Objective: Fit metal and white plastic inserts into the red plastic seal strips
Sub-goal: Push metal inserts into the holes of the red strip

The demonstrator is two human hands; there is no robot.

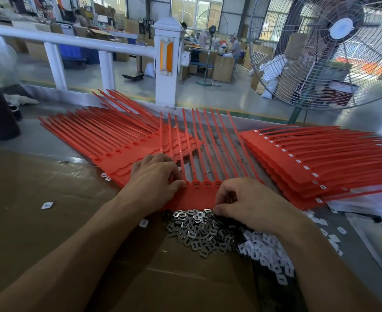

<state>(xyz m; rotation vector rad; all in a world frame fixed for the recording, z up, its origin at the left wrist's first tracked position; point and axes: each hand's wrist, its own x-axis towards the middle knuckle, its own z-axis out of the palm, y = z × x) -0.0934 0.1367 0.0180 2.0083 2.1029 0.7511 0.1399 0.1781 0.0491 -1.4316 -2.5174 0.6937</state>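
Note:
A red seal strip sheet (199, 197) lies in front of me, its tails fanning away. My left hand (156, 176) rests on the sheet's left end, fingertips pressing by the leftmost socket. My right hand (250, 203) sits at the sheet's right end with curled fingers over the sockets; what it pinches is hidden. A heap of metal inserts (201, 233) lies just below the sheet. White plastic inserts (266, 255) are piled to its right, partly under my right forearm.
A stack of unfitted red strips (109, 136) lies at the left, and a stack with white inserts fitted (316, 163) at the right. Brown cardboard (39, 199) covers the table. A large fan (334, 50) stands beyond the right edge, behind a white railing (73, 41).

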